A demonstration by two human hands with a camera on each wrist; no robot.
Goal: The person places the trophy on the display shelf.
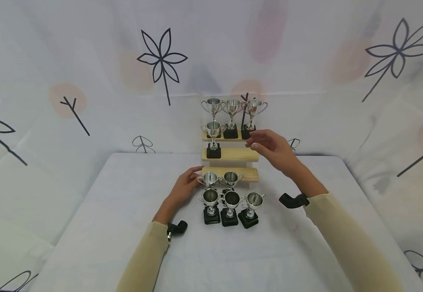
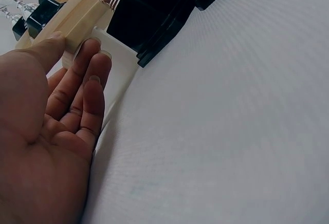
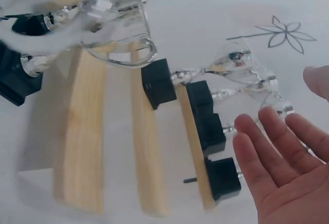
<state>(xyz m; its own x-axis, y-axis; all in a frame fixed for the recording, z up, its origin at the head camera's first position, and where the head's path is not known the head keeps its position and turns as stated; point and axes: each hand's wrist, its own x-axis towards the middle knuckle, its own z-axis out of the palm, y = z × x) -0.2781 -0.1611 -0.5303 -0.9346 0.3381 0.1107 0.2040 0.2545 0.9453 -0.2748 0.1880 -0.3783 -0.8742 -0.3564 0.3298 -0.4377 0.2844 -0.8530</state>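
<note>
A three-step wooden display stand (image 1: pixel 238 155) with white sides stands at the table's back. Three silver trophy cups (image 1: pixel 254 107) on black bases stand on its top step, and one trophy (image 1: pixel 213 129) is at the left of the middle step. My left hand (image 1: pixel 186 186) pinches the left end of the bottom step (image 2: pixel 82 22), thumb above and fingers below. Beside the top step's right end, my right hand (image 1: pixel 275 150) is held with fingers extended and apart, holding nothing. In the right wrist view its fingers (image 3: pixel 280 147) are close to the top-row trophies.
Several more trophies (image 1: pixel 232 200) stand in two rows on the white-covered table (image 1: pixel 288 247), right in front of the stand; the front right one is turned slightly. Behind the table hangs a white cloth (image 1: pixel 204 48) with leaf drawings.
</note>
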